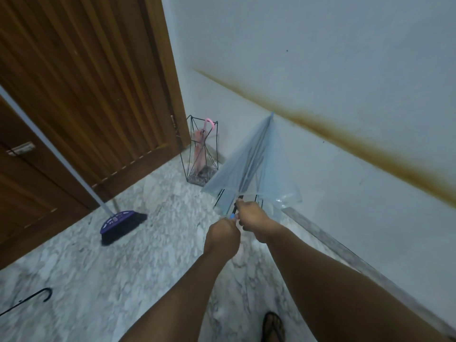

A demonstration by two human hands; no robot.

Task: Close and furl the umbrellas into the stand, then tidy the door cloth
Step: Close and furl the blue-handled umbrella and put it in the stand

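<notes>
Your left hand (222, 236) and right hand (251, 217) clamp their fingers on the blue umbrella (251, 164) shaft, tip raised toward the wall, likely to collapse it before the stand (201, 149) in the floor corner.

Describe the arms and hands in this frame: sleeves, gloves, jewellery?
Both forearms are bare up to the frame edge, with no sleeves in view. The left hand and right hand wear no gloves; no watch or bracelet shows on either wrist. Rings cannot be told through the blur.
</notes>
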